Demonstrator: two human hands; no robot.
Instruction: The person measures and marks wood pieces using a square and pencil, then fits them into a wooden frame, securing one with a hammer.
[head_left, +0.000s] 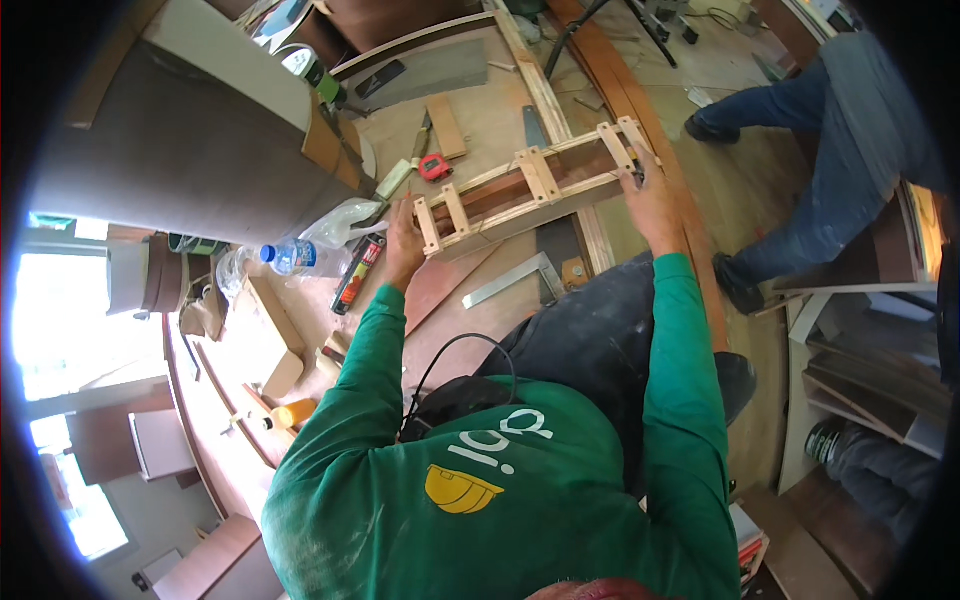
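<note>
My left hand (405, 240) grips the left end of a long narrow wooden frame (493, 221) with several short cross pieces fastened over it. My right hand (652, 205) grips the right end, with fingers curled round it. The frame lies crosswise above the workbench. Beyond it are a red tape measure (433, 167) and a loose wood offcut (445, 127). Near my left hand lie a sealant tube (358, 273) and a plastic water bottle (300, 257). Below the frame rests a metal square (500, 285).
A large curved brown panel (220, 135) stands at upper left. At right, another person's legs (830, 170) stand on the floor beside cut boards and cabinet pieces (850, 355). My dark-clad leg (590, 350) rests below the frame, and a black cable (460, 338) loops by my body.
</note>
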